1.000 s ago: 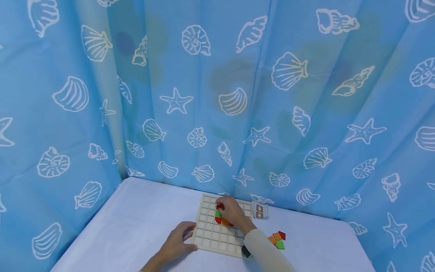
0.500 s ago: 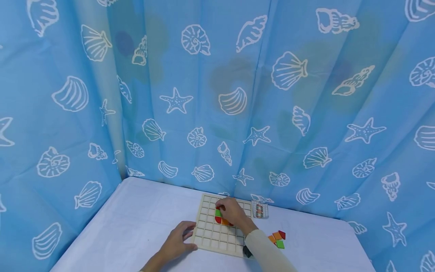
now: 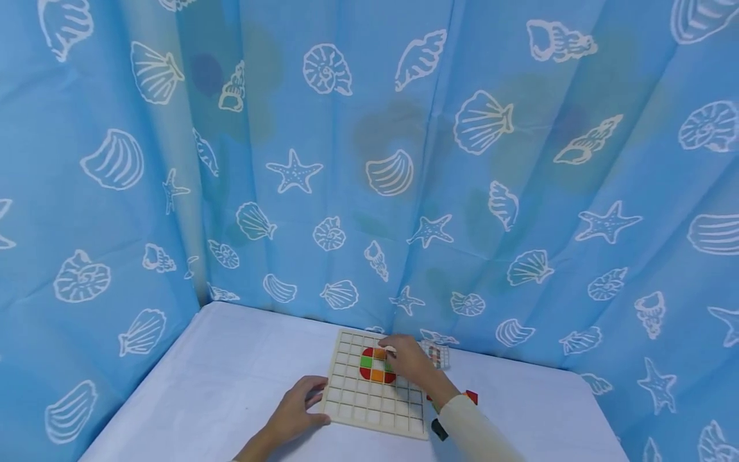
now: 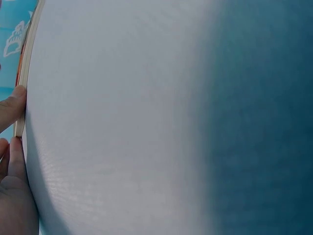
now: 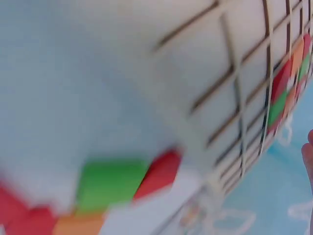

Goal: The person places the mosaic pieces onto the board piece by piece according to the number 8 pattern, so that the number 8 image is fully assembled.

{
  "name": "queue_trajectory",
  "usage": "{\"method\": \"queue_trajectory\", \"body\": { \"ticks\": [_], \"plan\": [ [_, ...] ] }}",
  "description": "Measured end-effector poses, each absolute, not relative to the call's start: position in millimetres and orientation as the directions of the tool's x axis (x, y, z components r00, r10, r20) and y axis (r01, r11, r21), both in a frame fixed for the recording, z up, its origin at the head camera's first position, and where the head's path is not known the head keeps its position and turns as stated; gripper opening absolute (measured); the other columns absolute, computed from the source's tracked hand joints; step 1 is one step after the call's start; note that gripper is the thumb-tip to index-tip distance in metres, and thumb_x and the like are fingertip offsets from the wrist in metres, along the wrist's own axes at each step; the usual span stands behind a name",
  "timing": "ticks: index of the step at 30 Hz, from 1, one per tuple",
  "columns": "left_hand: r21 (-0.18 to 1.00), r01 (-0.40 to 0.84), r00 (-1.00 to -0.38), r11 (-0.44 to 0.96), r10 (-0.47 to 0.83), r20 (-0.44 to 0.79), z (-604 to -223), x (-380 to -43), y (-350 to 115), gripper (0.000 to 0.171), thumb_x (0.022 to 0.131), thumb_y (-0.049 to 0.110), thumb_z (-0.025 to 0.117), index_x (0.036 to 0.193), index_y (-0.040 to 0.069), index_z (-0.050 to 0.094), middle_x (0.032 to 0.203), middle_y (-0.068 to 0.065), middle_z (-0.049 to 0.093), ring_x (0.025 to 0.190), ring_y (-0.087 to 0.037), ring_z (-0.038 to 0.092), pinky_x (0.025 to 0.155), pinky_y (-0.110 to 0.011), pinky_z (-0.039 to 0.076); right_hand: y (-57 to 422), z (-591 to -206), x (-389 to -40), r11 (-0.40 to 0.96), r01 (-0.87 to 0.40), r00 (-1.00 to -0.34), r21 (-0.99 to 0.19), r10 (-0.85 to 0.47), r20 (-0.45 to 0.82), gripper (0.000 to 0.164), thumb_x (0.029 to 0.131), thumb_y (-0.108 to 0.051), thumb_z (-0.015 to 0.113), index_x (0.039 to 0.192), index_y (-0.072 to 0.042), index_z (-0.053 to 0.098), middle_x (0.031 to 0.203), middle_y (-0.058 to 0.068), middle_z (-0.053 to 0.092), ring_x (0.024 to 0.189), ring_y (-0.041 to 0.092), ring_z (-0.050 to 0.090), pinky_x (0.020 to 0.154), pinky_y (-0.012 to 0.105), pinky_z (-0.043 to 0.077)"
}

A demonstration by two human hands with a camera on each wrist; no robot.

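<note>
rightward across the board (image 3: pixel 364 414) had gone the right hand (image 3: pixel 410 360), baring an orange tile (image 3: pixel 379 353) and a red corner tile (image 3: pixel 367 352) it had mostly covered half a second earlier; its sleeve (image 3: pixel 482 433) had swung over much of the loose tiles (image 3: pixel 472 396). the right fingers bent down over the upper right of the ring of tiles (image 3: pixel 366 362), tips close together, but whether they pinched anything i could not tell. that ring sat in the board's far half, red at the corners that showed, orange and green between, around one bare cell; the raised lines presumably kept each tile from drifting. the left hand (image 3: pixel 293 405) touched the board's left edge, thumb and fingers spread wide, thumb by the near corner, most likely bracing it against sliding on the white table (image 3: pixel 242 359). a small printed card (image 3: pixel 439 356) lay just beside the far right side, perhaps to be within a glance, and the loose tiles lay off the right edge, probably for a short reach.
</note>
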State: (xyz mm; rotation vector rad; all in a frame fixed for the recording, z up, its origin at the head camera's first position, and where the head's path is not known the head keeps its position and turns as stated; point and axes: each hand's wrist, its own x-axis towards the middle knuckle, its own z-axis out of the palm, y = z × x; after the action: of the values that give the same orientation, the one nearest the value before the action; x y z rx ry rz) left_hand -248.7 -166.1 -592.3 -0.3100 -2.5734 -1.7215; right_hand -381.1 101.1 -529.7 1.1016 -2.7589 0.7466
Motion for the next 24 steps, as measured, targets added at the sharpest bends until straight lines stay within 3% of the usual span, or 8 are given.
{"method": "queue_trajectory", "body": {
  "ticks": [6,11,16,24],
  "plan": [
    [0.920,0.188,-0.978,0.343,0.148,0.145,-588.6,-246.6,-166.8,0.076,0.064,0.003,0.088,0.129,-0.006,0.052,0.130,-0.019,0.051,0.125,-0.040,0.049,0.101,-0.022,0.050,152.1,-519.8,-369.1,0.756,-0.532,-0.844,-0.381,-0.508,0.170,0.025,0.089,-0.007,0.069,0.114,-0.007,0.071,0.112,0.004,0.068,0.109,0.024,0.061,0.093,0.046,0.058],
    [0.923,0.155,-0.984,0.353,0.138,0.112,-589.9,-247.3,-166.4,0.076,0.064,0.005,0.088,0.131,-0.003,0.052,0.131,-0.017,0.051,0.126,-0.039,0.048,0.101,-0.020,0.049,196.3,-520.6,-357.3,0.836,-0.392,-0.915,-0.385,-0.398,0.066,0.028,0.086,-0.010,0.073,0.113,-0.010,0.072,0.112,0.004,0.068,0.105,0.025,0.061,0.090,0.045,0.060],
    [0.920,0.149,-0.985,0.363,0.132,0.108,-589.5,-247.0,-162.4,0.076,0.064,0.006,0.088,0.130,-0.003,0.052,0.130,-0.017,0.051,0.126,-0.039,0.049,0.101,-0.022,0.050,233.8,-526.9,-346.4,0.870,-0.302,-0.941,-0.390,-0.338,-0.026,0.028,0.081,-0.010,0.079,0.108,-0.011,0.073,0.107,0.003,0.067,0.100,0.025,0.061,0.086,0.044,0.062],
    [0.915,0.147,-0.986,0.376,0.128,0.105,-587.5,-246.3,-157.3,0.078,0.063,0.008,0.089,0.131,-0.004,0.051,0.131,-0.018,0.051,0.125,-0.039,0.049,0.100,-0.023,0.051,270.0,-540.9,-333.3,0.864,-0.315,-0.935,-0.394,-0.354,-0.027,0.028,0.079,-0.004,0.079,0.106,-0.010,0.073,0.098,-0.002,0.069,0.093,0.019,0.062,0.086,0.044,0.061]
  ]
}}
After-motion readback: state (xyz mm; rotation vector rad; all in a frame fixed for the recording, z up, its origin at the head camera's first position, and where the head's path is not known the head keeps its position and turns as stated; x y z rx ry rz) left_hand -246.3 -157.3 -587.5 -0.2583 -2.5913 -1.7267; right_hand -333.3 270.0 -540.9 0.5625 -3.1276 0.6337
